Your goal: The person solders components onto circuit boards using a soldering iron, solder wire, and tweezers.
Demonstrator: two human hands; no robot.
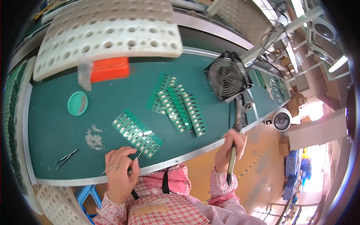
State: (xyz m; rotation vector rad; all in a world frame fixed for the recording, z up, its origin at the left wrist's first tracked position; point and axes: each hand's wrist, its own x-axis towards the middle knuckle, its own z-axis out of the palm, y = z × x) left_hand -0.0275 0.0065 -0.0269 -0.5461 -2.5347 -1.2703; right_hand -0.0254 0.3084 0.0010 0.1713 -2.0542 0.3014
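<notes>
My left hand [122, 170] is at the near edge of the green work surface, thumb and fingers pinching a thin solder wire [140, 154]. The wire's end is close to a green circuit board panel [137, 133] lined with small metal parts. My right hand [233, 146] is wrapped round a dark, long soldering iron [231, 161] at the table's right front edge. The iron's upper part reaches toward a metal stand [245, 105] below a black fan. Several more circuit board panels [182, 107] lie overlapping in the middle.
Left of the panel are a pile of small pale parts [95, 138], tweezers [66, 159] and a round turquoise dish [78, 103]. An orange box [110, 69] sits below a white perforated foam block [108, 37]. The black fan [226, 77] stands at the back right.
</notes>
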